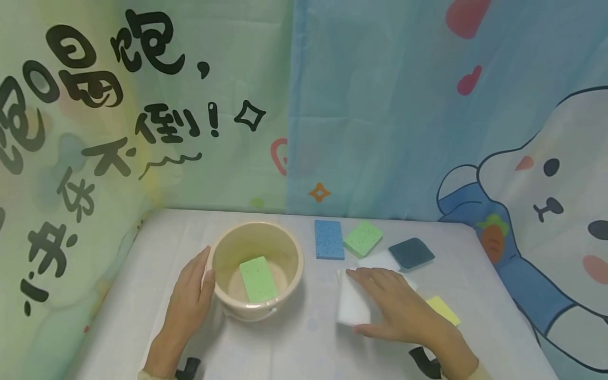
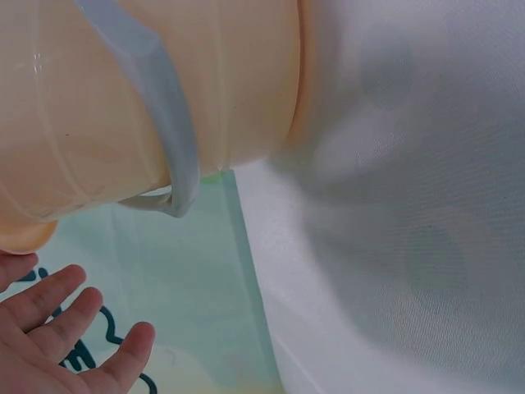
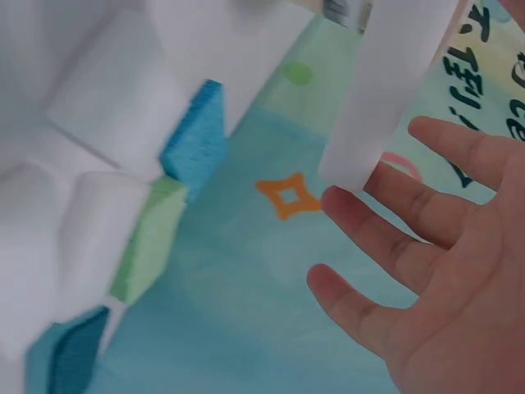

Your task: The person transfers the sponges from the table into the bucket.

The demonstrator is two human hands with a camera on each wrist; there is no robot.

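A cream bucket stands upright on the table, with a light green sponge lying inside. Its pale grey handle hangs down the outer side. My left hand is at the bucket's left side, fingers extended, fingertips right at the rim. My right hand holds a white sponge-like block between thumb and fingers. In the right wrist view, that white block appears above the table, fingertips against its edge. Other white blocks lie on the table beneath, partly hidden by the hand in the head view.
Behind the right hand lie a blue sponge, a green sponge and a dark teal sponge. A yellow piece shows beside the right wrist. Printed curtains border the white table at the back and sides.
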